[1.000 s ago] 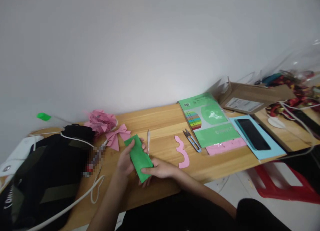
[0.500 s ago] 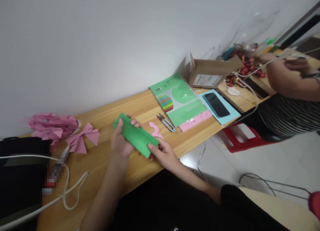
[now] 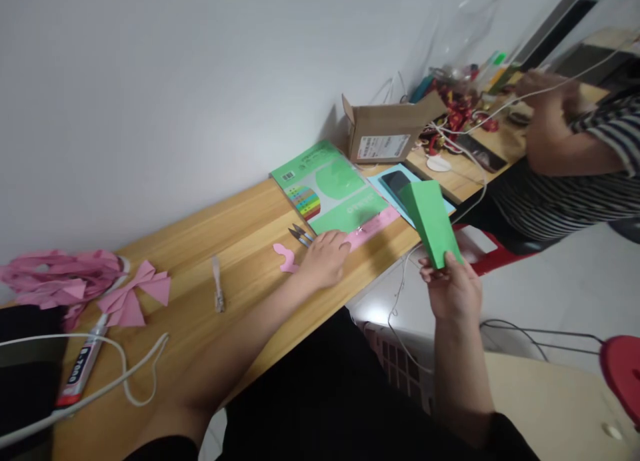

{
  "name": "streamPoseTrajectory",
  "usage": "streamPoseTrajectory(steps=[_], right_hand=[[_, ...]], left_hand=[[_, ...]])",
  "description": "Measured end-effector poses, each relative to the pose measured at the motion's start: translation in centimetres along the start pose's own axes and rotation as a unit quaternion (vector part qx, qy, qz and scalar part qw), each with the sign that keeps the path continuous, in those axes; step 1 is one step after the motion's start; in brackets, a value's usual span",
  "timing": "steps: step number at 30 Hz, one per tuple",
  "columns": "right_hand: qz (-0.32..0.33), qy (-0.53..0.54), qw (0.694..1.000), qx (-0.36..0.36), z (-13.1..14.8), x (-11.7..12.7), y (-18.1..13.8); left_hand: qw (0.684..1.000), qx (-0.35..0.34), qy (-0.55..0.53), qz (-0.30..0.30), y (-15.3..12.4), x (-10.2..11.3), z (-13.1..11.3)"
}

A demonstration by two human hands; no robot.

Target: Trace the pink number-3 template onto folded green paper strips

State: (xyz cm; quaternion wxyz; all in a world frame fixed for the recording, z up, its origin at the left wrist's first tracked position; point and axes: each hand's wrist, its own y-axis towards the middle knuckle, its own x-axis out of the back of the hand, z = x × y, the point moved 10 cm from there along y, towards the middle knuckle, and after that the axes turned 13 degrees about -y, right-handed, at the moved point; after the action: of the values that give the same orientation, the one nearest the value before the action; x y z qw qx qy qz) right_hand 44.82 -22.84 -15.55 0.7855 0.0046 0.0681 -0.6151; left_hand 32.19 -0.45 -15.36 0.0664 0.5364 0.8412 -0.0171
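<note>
My right hand (image 3: 454,284) holds up a folded strip of green paper (image 3: 431,221) by its lower end, thumb in front, out past the table's front edge. My left hand (image 3: 327,256) is down on the table with its fingers curled over a pair of thread snips (image 3: 300,234); only the dark blades show, the handles being hidden under the hand. Close beside its wrist lies a curvy pink paper cutout (image 3: 284,257). A green paper packet (image 3: 325,181) lies just beyond, with pink paper (image 3: 375,226) along its near edge.
Pink paper bows (image 3: 136,293), a glue tube (image 3: 83,368) and a white cable (image 3: 125,374) lie at left. A slim small item (image 3: 218,284) rests mid-table. Behind at right are a phone (image 3: 395,181), an open cardboard box (image 3: 385,131) and another person's arm (image 3: 547,131).
My left hand has let go of the green paper and moved right to the snips. The right hand has carried the paper up and to the right. The view has turned slightly right.
</note>
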Motion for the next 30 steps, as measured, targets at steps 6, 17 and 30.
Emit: streamPoseTrajectory(steps=[6, 17, 30], right_hand=[[-0.032, 0.029, 0.999, -0.01, -1.1, 1.3, -0.1], [0.015, 0.095, 0.993, -0.073, -4.0, 1.7, 0.5], [0.142, 0.032, 0.974, -0.176, -8.0, -4.3, 1.8]], left_hand=[[0.986, -0.028, 0.163, -0.005, 1.4, -0.8, 1.1], [0.938, -0.032, 0.33, -0.097, 5.3, 4.3, -5.8], [0.919, -0.101, 0.314, -0.215, 5.6, 7.5, -11.1]])
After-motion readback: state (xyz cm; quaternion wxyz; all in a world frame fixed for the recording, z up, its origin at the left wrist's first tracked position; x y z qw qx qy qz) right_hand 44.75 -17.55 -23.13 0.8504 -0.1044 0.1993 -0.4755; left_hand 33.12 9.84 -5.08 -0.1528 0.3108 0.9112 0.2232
